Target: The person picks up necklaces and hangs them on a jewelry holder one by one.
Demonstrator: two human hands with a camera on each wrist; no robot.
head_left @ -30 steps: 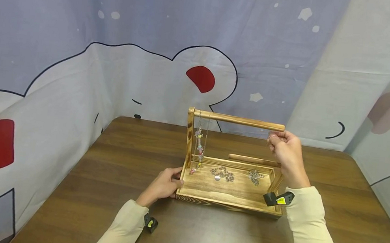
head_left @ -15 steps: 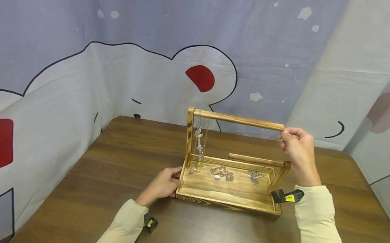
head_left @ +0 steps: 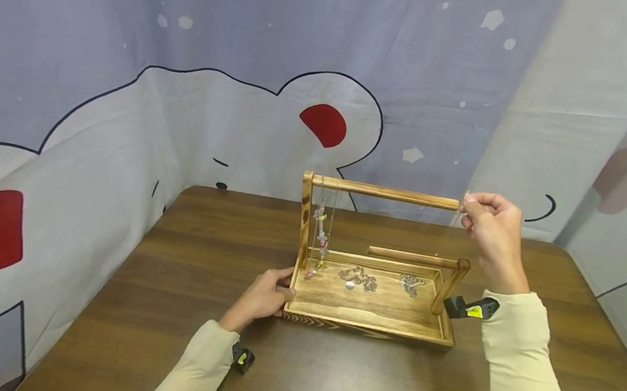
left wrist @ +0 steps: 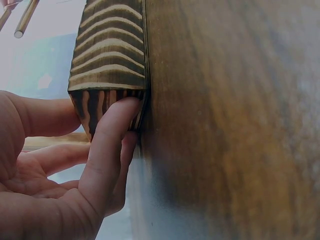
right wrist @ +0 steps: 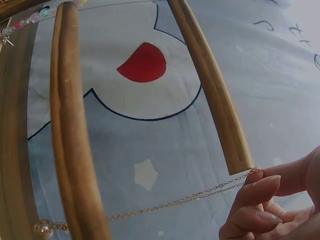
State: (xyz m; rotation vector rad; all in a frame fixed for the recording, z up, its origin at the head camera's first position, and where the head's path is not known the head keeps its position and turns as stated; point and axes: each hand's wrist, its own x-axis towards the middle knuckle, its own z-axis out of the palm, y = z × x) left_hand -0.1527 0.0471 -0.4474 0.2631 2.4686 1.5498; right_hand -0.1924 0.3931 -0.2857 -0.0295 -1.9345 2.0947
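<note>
My right hand [head_left: 495, 237] pinches a thin gold chain necklace [right wrist: 165, 205] just off the free right end of the upper bar [head_left: 388, 193]. In the right wrist view the chain runs past the lower bar [right wrist: 75, 125] to a small round pendant [right wrist: 44, 229]. With thumb and fingers, my left hand [head_left: 263, 295] grips the left end of the wooden jewelry stand [head_left: 356, 331]; the striped end wall [left wrist: 107, 107] shows between them. A colourful beaded necklace [head_left: 320, 238] hangs at the upper bar's left, beside a thin chain.
Inside the stand's tray lie a silver chain with a round disc [head_left: 359, 279] and another bunched chain [head_left: 410, 285]. A post [head_left: 450, 286] at the right carries the lower bar. The brown table [head_left: 217, 236] meets a patterned curtain [head_left: 240, 124] behind.
My right hand has moved right and upward, from below the upper bar's end to just beyond it, taking the gold chain necklace along. My left hand stays on the stand's left end.
</note>
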